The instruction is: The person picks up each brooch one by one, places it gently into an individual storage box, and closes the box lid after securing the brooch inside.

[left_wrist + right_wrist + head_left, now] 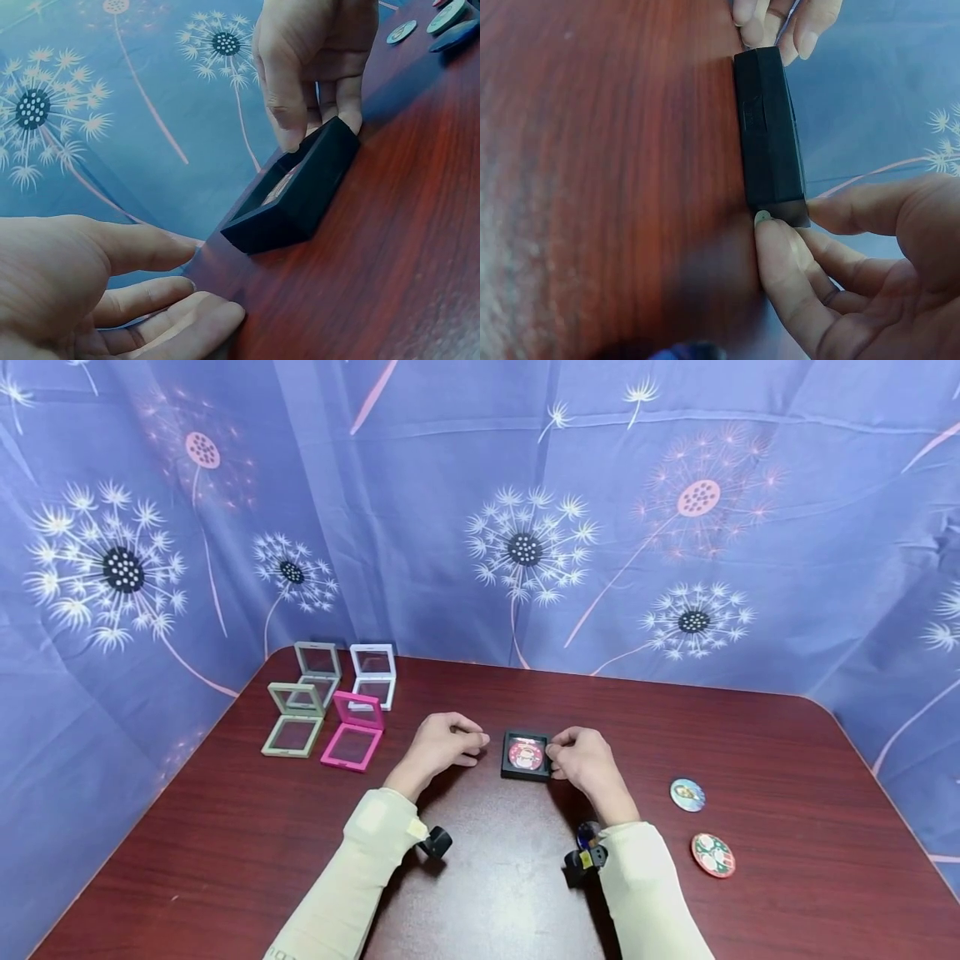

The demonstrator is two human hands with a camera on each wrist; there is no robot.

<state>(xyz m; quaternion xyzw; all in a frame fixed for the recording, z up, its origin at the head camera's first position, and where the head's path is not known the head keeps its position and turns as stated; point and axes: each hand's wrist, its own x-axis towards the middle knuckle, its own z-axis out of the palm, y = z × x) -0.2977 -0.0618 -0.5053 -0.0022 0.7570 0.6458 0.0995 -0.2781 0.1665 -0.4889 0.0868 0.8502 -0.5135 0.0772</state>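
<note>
- Black square case (526, 755) lies flat on the dark red wooden desk (787, 777), near the middle, just ahead of both wrists.
- Case look: matte black frame with a clear window; under it shows a round badge (526, 753), pink and red with a white figure, probably a cartoon face, though the head view is too small to be sure.
- From the left wrist view the case (300, 195) reads as a thick, low box with squared corners; from the right wrist view its side wall (769, 135) is plain black with a faint seam.
- Right hand (583, 760) sits at 3 o'clock of the case, thumb and fingers curled in a pinch on that edge; the fingers (780, 255) press the near corner.
- Left hand (442, 742) rests at 9 o'clock of the case, just beside it, fingers loosely curled and holding nothing.
- Four open cases stand at 10 o'clock, well apart from the hands: a pink case (354, 732), two green cases (294, 720) (318, 665) and a white case (372, 673).
- Two loose round badges lie at 3 to 4 o'clock: a bluish badge (687, 794) and a red-and-green badge (712, 855).
- Blue dandelion-print cloth (525, 543) hangs behind the desk.
</note>
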